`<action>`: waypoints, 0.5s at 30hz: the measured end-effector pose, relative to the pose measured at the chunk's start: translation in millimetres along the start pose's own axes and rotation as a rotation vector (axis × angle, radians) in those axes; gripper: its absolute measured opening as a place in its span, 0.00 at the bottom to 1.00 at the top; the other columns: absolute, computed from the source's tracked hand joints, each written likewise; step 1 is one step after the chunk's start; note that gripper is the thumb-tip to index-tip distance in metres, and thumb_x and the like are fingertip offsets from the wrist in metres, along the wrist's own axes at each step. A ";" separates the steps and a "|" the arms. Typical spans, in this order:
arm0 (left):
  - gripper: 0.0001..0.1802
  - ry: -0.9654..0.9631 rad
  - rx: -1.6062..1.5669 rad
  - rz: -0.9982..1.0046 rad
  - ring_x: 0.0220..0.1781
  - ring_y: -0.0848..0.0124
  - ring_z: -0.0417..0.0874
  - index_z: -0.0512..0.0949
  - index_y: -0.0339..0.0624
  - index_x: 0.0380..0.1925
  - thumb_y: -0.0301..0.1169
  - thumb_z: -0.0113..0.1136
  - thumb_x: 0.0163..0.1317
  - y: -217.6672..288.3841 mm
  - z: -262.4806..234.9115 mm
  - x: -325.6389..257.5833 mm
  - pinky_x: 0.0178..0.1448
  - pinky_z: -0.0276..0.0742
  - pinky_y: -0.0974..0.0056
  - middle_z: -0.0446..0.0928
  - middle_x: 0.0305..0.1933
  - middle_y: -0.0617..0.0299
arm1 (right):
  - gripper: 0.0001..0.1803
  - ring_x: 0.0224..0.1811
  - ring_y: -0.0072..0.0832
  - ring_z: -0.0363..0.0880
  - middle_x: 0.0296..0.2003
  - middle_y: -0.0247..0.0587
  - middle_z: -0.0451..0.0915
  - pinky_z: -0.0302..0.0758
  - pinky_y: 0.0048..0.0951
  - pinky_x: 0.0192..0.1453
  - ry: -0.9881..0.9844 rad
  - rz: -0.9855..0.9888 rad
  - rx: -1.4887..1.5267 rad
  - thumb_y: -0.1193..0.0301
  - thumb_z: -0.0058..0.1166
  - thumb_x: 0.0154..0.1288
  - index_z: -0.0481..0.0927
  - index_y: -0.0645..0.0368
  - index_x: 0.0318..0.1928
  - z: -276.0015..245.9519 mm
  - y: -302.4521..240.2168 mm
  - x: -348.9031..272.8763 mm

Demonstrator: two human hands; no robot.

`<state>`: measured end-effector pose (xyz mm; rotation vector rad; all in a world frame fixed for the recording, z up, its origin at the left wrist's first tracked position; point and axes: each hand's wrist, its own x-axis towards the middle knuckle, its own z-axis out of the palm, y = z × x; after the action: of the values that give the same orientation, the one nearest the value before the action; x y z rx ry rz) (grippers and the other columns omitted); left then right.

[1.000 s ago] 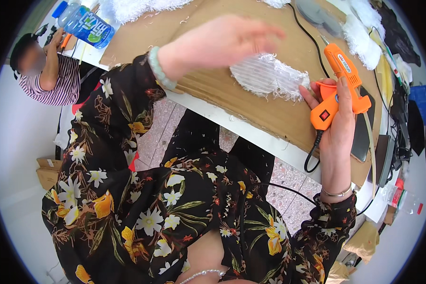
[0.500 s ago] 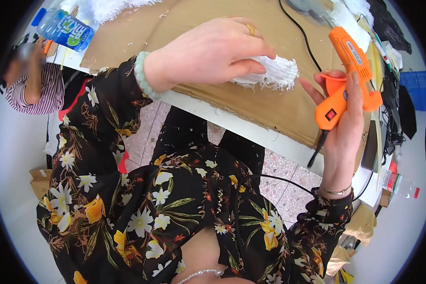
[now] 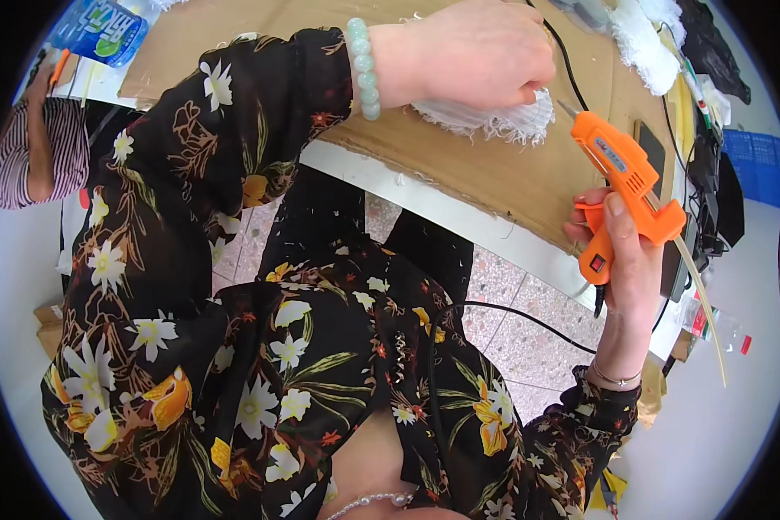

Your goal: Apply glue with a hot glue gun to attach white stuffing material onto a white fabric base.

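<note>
Orange glue gun [image 3: 626, 195] sits in my right hand [image 3: 626, 260], fingers wrapped tight round its grip, nozzle aimed at the white fringed fabric piece [image 3: 494, 117]. My left hand [image 3: 481, 56] is curled shut, pressing that piece onto the cardboard sheet [image 3: 485, 173].

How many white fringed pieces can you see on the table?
2: one white fringed piece lies on the cardboard sheet under the left hand; another lies at the table's far right. Others may be hidden.
</note>
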<state>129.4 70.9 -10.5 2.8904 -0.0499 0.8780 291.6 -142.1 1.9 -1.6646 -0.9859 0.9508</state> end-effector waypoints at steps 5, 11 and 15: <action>0.07 -0.027 0.004 -0.041 0.34 0.57 0.74 0.74 0.40 0.14 0.31 0.55 0.46 -8.9 10.4 0.1 0.38 0.71 0.56 0.74 0.22 0.56 | 0.15 0.37 0.25 0.78 0.37 0.40 0.78 0.80 0.28 0.40 0.005 0.079 -0.033 0.64 0.50 0.66 0.75 0.65 0.43 3.7 -3.1 8.2; 0.08 -0.039 -0.088 -0.184 0.35 0.55 0.76 0.76 0.40 0.17 0.30 0.54 0.48 -9.4 9.2 2.5 0.41 0.71 0.55 0.76 0.24 0.52 | 0.16 0.35 0.24 0.78 0.34 0.40 0.78 0.79 0.26 0.38 0.032 0.093 -0.117 0.62 0.52 0.65 0.75 0.65 0.42 7.2 -6.9 13.9; 0.08 -0.033 -0.074 -0.168 0.33 0.54 0.76 0.77 0.40 0.17 0.30 0.53 0.49 1.9 3.3 2.7 0.41 0.71 0.54 0.76 0.24 0.51 | 0.16 0.34 0.23 0.77 0.32 0.40 0.78 0.77 0.25 0.37 0.025 0.043 -0.123 0.62 0.53 0.64 0.75 0.64 0.42 6.1 -4.4 5.7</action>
<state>133.3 68.6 -11.5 2.7917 0.1514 0.7817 287.3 -133.9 3.7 -1.8025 -1.0127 0.9112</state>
